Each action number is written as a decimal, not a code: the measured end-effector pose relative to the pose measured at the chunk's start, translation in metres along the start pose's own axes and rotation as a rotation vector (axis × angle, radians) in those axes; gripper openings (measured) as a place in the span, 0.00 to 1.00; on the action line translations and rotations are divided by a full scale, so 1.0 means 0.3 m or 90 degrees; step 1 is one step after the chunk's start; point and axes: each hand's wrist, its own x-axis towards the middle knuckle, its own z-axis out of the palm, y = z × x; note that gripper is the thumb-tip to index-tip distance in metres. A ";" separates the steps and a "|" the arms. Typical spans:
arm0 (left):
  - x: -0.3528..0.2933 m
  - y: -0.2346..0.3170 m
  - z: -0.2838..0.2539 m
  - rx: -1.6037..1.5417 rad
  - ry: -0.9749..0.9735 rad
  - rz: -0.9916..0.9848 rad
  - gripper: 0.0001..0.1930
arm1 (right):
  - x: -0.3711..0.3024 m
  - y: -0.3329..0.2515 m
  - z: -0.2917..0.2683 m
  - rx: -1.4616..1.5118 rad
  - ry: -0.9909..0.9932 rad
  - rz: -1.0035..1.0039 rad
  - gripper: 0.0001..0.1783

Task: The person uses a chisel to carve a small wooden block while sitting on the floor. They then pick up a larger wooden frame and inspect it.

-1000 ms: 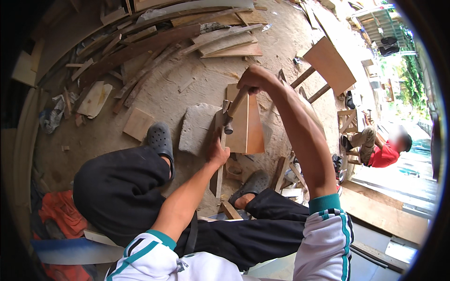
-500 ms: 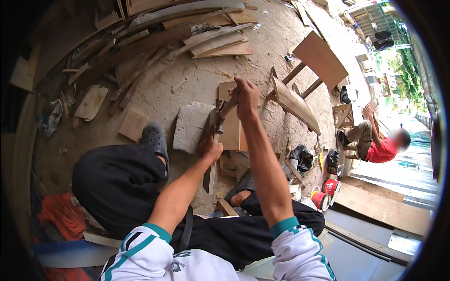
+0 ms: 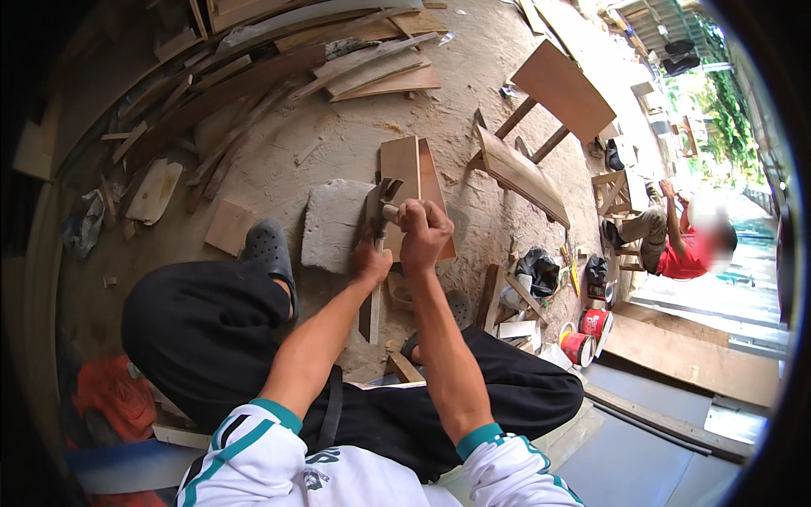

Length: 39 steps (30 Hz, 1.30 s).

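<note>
My right hand (image 3: pixel 425 235) is closed around the handle of a claw hammer (image 3: pixel 389 191), whose metal head points away from me. My left hand (image 3: pixel 370 260) grips a narrow wooden strip (image 3: pixel 374 314) that stands on edge, running away from me. The hammer head is above the strip, just beyond my left fingers; whether they touch, I cannot tell. Left of the strip lies a rough whitish block (image 3: pixel 334 226). Beyond my hands and to their right rests a wooden piece made of joined boards (image 3: pixel 400 159), partly hidden by my right hand.
Loose planks (image 3: pixel 372 72) are heaped at the far left. A small wooden stool or chair (image 3: pixel 524 182) lies tipped to the right. Red cans (image 3: pixel 578 347) stand near a black plastic bag (image 3: pixel 538 269). Farther right sits a person in a red shirt (image 3: pixel 681 256).
My right hand has come nearer me and slightly left. The hammer has turned, its head now pointing away instead of toward me. My left hand still grips the strip. The view has shifted slightly.
</note>
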 end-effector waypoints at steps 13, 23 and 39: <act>-0.065 0.042 -0.030 -0.030 0.075 0.068 0.45 | 0.002 -0.332 -0.462 0.327 -0.108 0.029 0.22; -0.098 0.311 -0.074 -0.406 -0.104 0.322 0.19 | -0.138 -0.617 -0.742 0.453 -0.191 -0.022 0.25; -0.287 0.553 -0.221 -0.360 -0.687 0.228 0.10 | -0.260 -0.534 -0.968 0.551 -0.226 -0.049 0.29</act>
